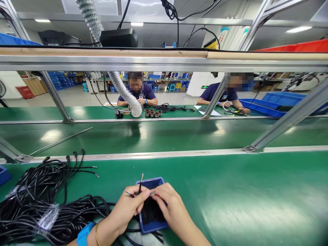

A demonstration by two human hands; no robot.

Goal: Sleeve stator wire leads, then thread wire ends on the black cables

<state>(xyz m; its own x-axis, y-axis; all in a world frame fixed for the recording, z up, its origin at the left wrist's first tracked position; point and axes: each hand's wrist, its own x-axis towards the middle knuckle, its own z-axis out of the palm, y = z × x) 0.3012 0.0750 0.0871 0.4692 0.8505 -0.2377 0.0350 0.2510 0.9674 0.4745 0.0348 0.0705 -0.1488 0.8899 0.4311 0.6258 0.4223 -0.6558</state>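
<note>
My left hand [129,205] is closed around a black cable [140,187], whose thin coloured wires stick up from its stripped tip. Another dark end with bluish wires [129,194] pokes out at the left of the same fingers. My right hand [173,205] has its thumb and fingers pinched together close to the left fingertips. Between the two hands shows a small greyish piece [152,193], too small to name. Directly beneath both hands stands a small blue bin [154,228] with dark small pieces inside, partly hidden by my hands.
Bundles of black cables [77,213] cover the left of the green bench [230,191]. A thin metal rod [61,140] lies beyond the rail. Slanted metal posts [287,118] rise from the frame. Two people [151,97] sit across, near a silver flexible duct [123,89] and blue trays [282,99].
</note>
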